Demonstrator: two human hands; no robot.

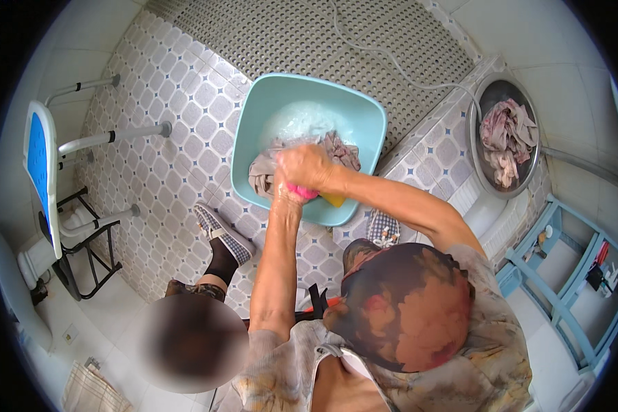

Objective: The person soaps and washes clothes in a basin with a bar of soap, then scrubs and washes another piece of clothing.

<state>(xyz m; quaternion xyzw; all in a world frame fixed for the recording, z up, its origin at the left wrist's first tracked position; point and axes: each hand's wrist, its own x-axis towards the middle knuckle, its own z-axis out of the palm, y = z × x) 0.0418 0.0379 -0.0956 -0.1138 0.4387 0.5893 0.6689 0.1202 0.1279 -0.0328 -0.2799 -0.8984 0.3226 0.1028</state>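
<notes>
A square light-blue basin (378, 127) on the tiled floor holds foamy water (302, 118) and a wet, greyish-mauve patterned cloth (257, 175). My right hand (307, 165) is closed over the cloth, near the middle of the basin. My left hand (282, 180) meets it there and is largely covered by it, so its fingers are hidden. Below the two hands a bright pink object (302, 191) shows in part, its kind unclear. Beside it, against the basin's near wall, is a yellow piece (333, 199), also partly hidden.
A metal bowl (475, 147) with crumpled wet clothes (508, 134) stands at right, near a blue rack (563, 302). A blue-seated chair (42, 161) is at left. Beyond the basin lies a perforated mat (288, 41) with a pale hose (391, 62). My checked shoe (223, 230) is close by.
</notes>
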